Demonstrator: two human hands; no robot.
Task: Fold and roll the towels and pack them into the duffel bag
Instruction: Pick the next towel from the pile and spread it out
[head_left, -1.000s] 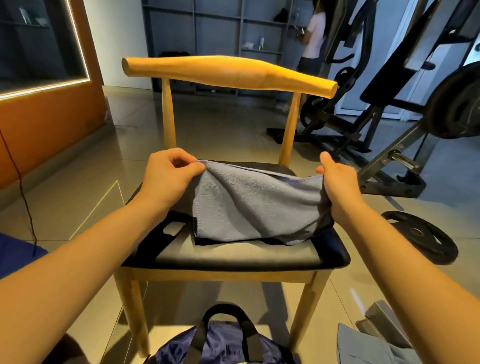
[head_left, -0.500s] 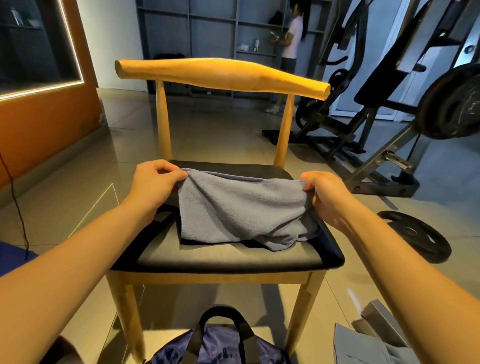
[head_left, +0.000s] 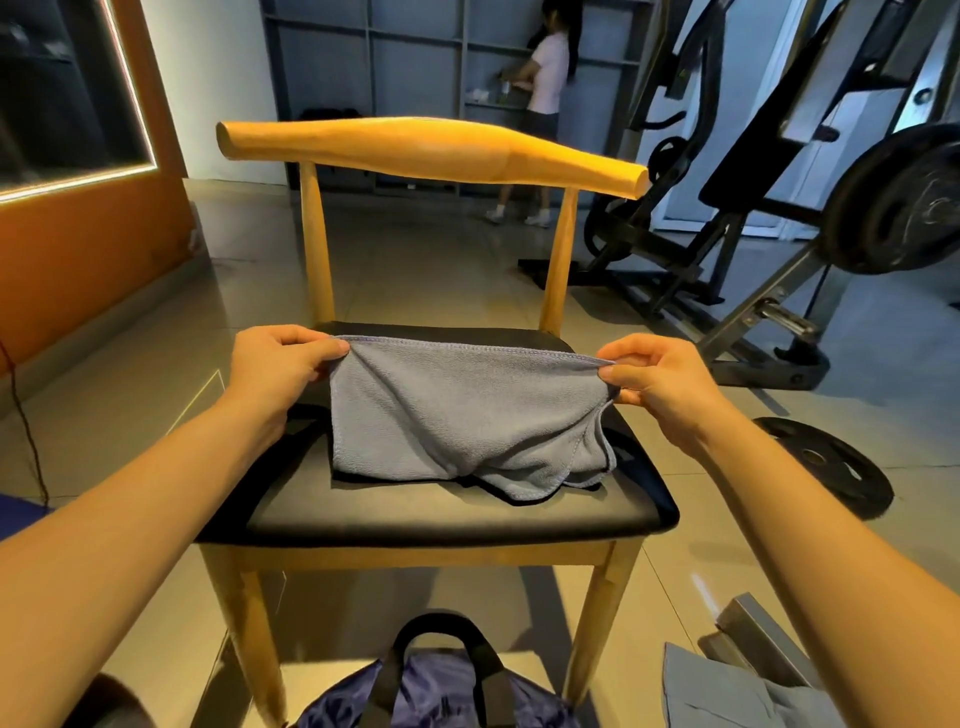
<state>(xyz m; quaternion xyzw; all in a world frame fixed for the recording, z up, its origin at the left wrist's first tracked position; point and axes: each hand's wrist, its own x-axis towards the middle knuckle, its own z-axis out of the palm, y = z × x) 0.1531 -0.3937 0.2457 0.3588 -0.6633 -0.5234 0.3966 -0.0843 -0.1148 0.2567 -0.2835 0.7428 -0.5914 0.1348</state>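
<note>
Grey towel held over the black seat of a wooden chair. The left hand grips the towel's upper left corner between thumb and curled fingers, above the left rear part of the seat. The right hand pinches the upper right corner, thumb and forefinger closed on the hem, above the right rear part of the seat. The stitched top hem runs nearly taut between the two hands, in front of the chair's backrest. Below the hem the cloth slopes toward the seat's front, and its lower part rests in folds on the middle of the seat, with the lower right corner bunched. A navy duffel bag with black handles lies on the floor before the chair's front legs. A second grey towel lies on the floor off the front right leg. A weight plate lies flat on the floor to the chair's right.
</note>
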